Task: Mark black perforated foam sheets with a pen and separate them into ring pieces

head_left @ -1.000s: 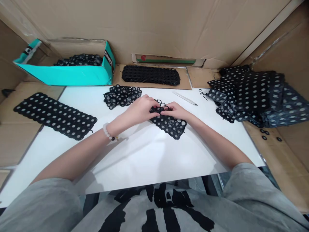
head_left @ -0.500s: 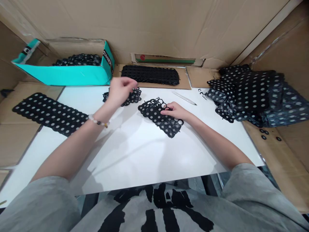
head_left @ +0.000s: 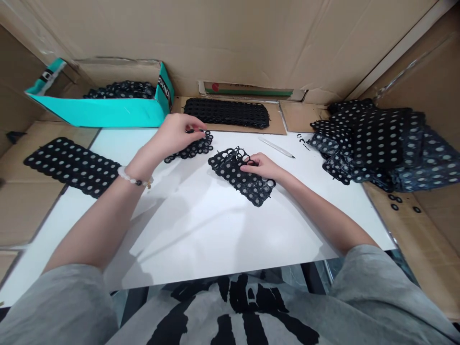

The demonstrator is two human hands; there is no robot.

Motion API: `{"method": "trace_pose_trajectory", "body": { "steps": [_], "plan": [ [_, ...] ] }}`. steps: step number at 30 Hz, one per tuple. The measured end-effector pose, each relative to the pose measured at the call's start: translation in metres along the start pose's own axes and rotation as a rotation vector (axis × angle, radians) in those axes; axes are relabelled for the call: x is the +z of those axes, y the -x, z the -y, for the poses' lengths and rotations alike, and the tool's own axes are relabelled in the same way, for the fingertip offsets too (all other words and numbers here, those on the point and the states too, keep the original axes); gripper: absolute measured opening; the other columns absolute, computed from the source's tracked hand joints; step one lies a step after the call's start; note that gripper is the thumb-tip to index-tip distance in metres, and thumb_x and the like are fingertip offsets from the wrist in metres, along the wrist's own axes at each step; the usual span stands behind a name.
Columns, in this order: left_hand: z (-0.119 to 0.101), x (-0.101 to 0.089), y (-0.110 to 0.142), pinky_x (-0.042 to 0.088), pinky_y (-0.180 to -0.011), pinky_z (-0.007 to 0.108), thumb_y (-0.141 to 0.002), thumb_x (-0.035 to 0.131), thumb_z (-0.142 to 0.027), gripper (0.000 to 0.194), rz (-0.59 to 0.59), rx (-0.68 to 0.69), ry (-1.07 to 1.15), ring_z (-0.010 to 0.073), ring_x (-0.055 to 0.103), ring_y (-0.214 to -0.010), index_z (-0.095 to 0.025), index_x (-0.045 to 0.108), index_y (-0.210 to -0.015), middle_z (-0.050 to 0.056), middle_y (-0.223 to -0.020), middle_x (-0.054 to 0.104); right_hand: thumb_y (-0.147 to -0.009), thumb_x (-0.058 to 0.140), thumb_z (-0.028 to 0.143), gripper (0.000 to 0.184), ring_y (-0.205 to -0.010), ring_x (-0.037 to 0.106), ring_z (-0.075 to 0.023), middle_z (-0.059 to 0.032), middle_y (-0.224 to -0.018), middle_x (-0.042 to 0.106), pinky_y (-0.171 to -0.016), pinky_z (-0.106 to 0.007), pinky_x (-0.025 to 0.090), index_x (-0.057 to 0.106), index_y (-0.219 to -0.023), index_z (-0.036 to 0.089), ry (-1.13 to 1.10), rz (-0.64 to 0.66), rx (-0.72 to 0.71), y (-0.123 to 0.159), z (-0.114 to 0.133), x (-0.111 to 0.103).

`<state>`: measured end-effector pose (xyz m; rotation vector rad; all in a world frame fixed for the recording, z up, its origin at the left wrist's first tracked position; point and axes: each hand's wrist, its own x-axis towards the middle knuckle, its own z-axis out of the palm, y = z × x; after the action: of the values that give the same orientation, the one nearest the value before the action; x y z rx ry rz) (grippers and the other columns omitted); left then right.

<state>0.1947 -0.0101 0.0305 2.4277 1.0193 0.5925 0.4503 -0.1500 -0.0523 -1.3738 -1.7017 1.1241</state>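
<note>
Two hands: left hand (head_left: 176, 136) curled on one black mesh strip (head_left: 190, 152), grip unclear; right hand (head_left: 260, 166) pinching one perforated black sheet (head_left: 240, 176) mid-counter (head_left: 201, 239). Two further flat sheets: left sheet (head_left: 72, 167), rear sheet (head_left: 226, 113).

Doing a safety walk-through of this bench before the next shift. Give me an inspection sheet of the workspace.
surface: white board laid over cardboard, with arm shadows across it.
job's things: black perforated sheet at centre; loose black ring strip at the far edge.
clutter: heap of black perforated sheets at right; flat sheet at left; sheet on cardboard behind; teal box holding black pieces; white pen-like tool; small black rings.
hands: left hand, beaded bracelet, fingers on the strip; right hand pinching the sheet.
cables: nothing seen.
surroundings: cardboard walls behind.
</note>
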Motion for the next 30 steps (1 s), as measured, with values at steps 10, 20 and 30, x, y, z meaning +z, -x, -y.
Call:
{"method": "trace_pose_trajectory", "body": {
  "steps": [10,20,30],
  "plan": [
    [-0.059,0.061,0.036,0.046,-0.091,0.041,-0.080,0.076,-0.040,0.024,0.185,0.237,-0.051,0.0311,0.063,-0.102,-0.022,0.080,-0.095,0.009,-0.093,0.079,-0.079,0.066,0.066,0.050,-0.069,0.050,-0.0150,0.0006,-0.068,0.060,-0.066,-0.028,0.041,0.067,-0.075,0.017,0.008,0.022,-0.102,-0.003,-0.004,0.000],
    [-0.036,0.056,0.017,0.048,-0.073,0.032,-0.084,0.065,-0.036,0.021,0.057,-0.018,0.182,0.0218,0.069,-0.076,-0.022,0.080,-0.078,0.003,-0.080,0.079,-0.079,0.066,0.067,0.052,-0.062,0.040,-0.0110,0.0035,-0.062,0.048,-0.060,-0.026,0.033,0.060,-0.070,0.016,-0.036,0.041,-0.009,-0.002,-0.005,-0.001],
    [0.041,-0.021,-0.005,0.034,-0.101,0.044,-0.092,0.053,-0.057,0.049,0.076,-0.193,-0.331,0.0229,0.053,-0.089,-0.018,0.082,-0.093,0.003,-0.068,0.065,-0.080,0.068,0.064,0.050,-0.065,0.041,-0.0119,0.0022,-0.065,0.047,-0.061,-0.026,0.034,0.059,-0.067,0.016,0.007,0.073,-0.088,-0.002,-0.009,-0.001]
  ]
}}
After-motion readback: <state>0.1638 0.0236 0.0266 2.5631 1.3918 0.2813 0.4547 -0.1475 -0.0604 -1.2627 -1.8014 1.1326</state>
